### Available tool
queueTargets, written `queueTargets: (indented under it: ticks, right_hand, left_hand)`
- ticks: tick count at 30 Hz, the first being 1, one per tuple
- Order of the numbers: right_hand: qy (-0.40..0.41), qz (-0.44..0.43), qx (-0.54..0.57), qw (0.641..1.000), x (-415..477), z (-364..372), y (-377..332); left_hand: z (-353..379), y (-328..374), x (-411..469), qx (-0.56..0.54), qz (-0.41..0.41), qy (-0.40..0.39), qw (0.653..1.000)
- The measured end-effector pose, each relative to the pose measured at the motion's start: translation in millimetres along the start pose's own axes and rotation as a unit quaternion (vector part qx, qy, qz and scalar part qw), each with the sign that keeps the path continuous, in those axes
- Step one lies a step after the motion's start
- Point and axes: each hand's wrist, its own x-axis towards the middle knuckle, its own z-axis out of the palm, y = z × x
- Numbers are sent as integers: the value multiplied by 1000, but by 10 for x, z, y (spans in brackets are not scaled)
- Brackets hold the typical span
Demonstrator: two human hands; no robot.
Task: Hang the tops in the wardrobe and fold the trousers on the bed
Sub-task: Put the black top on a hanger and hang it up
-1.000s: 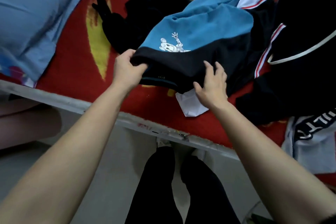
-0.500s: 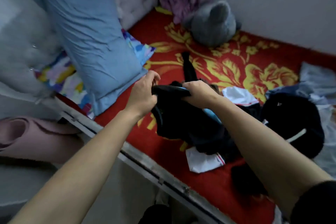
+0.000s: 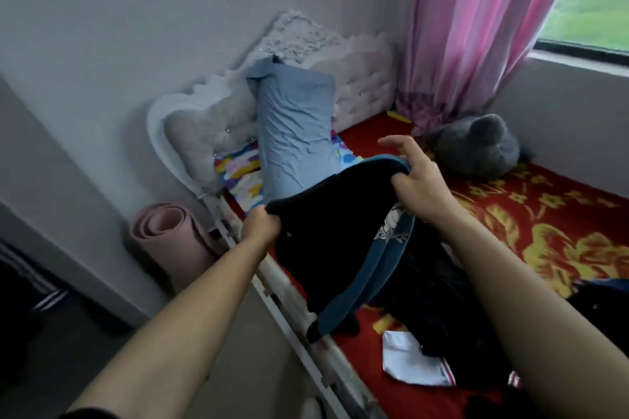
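Fingers (image 3: 267, 219) of the left hand (image 3: 260, 226) and right hand (image 3: 418, 177) clamp a black-and-blue garment (image 3: 326, 248) held up over the bed (image 3: 544, 214), the dark pile (image 3: 442, 299) unsorted, so most of the job seems left.

left hand (image 3: 260, 227) gripping, right hand (image 3: 418, 178) pinching

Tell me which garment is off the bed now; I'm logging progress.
The black garment with blue trim, gripped by left hand and right hand; the dark pile and white garment lie on the bed.
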Motion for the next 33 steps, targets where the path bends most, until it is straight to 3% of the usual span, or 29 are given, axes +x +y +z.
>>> queueTargets:
  ticks: [7,10,14,16,18,22,26,29,31,33]
  right_hand:
    - [-158,15,-157,975,-329,965,-195]
    - [-245,-12,-188,951,-492,1499,-624]
    - [-390,-35,-150,908,-943,2368,-1370]
    - [-419,-55,-141,895,-1240,2877,-1781]
    - [-391,-124,-190,892,-1524,3431,-2159]
    - [-237,-253,-244,906,-1760,4268,-2908]
    - [-179,-221,-187,940,-1846,4697,-3759]
    - [-170,-207,-131,955,-1992,5077,-4315]
    - [-156,-195,-83,965,-2092,5286,-4618]
    - [-140,-184,-33,972,-2153,5493,-4858]
  left_hand:
    - [-1287,-351,-539,105,44,133,984]
    - [-1896,-573,-836,88,32,161,983]
    - [-2685,-1117,-1232,53,13,204,978]
    - [-3091,-1444,-1463,52,3,221,974]
    - [-3540,-1822,-1712,69,1,243,968]
    - [-4537,-2802,-2174,130,0,263,956]
    - [-5360,-3744,-2543,149,-36,229,961]
    - [-5730,-4255,-2718,208,-59,276,937]
    - [-5925,-4562,-2792,232,-117,305,916]
    - [-6083,-4831,-2829,167,-192,299,920]
